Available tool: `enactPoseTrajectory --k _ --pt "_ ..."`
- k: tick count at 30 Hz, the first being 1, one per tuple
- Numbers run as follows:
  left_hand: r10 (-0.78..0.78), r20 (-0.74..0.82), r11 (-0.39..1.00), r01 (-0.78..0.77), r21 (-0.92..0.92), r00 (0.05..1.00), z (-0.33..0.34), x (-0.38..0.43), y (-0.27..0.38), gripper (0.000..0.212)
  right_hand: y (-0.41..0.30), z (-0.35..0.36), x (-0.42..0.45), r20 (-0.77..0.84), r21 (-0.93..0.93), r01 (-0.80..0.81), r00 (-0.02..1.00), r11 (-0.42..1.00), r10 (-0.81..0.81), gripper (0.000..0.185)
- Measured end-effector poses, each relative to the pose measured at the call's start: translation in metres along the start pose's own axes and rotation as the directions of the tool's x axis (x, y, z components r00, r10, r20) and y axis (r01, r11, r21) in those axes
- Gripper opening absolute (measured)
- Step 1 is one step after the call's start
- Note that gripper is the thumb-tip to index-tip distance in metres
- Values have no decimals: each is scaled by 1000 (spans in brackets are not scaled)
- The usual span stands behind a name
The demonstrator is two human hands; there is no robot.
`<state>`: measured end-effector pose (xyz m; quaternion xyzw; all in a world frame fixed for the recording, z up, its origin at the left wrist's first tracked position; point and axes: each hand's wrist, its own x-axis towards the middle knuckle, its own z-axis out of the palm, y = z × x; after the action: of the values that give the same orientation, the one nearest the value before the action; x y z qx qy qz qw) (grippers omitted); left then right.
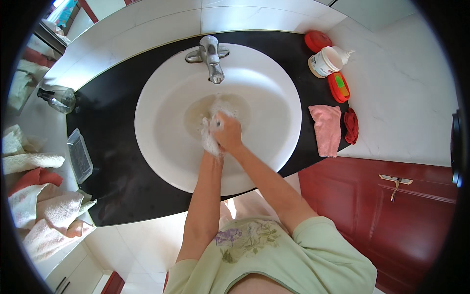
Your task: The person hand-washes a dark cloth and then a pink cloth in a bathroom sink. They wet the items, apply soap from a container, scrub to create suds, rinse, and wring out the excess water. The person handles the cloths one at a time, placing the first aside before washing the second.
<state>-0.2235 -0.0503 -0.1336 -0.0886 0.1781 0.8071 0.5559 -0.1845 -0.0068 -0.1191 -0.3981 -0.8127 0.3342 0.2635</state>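
Note:
Both my hands are together over the white oval washbasin, low in the bowl. My right hand is curled into a fist around part of a wet white sudsy bundle, which looks like cloth, though foam blurs its edges. Beneath that bundle my left hand is mostly hidden, pressed against the right one. Cloudy water lies in the bottom of the bowl, with white foam floating just beyond my fingers. A chrome faucet stands at the far rim; no stream shows from its spout.
The basin sits in a black countertop. At right are a white tub, a red soap dish, a pink cloth and a red cloth. Leftward are a clear pump bottle, a plastic box and hanging towels.

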Motion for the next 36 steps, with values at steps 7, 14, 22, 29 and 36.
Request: enactPoseTrajectory --k 7,14,22,29,36 --pt "198 -266 886 -56 460 943 -63 20 10 41 -30 -9 -29 44 10 125 991 992 -125 18" --pt "163 -373 973 -87 212 914 12 12 -7 34 30 3 30 88 -106 -159 982 981 169 20" --pt "194 450 429 -488 760 872 -47 13 10 34 -14 -2 -6 140 -77 44 990 996 -33 17" --pt "52 -450 998 -55 6 891 7 13 14 52 90 21 57 28 127 -64 998 990 61 31" --pt "-14 -110 996 23 84 994 15 13 3 54 89 21 54 245 673 -461 877 579 413 25"
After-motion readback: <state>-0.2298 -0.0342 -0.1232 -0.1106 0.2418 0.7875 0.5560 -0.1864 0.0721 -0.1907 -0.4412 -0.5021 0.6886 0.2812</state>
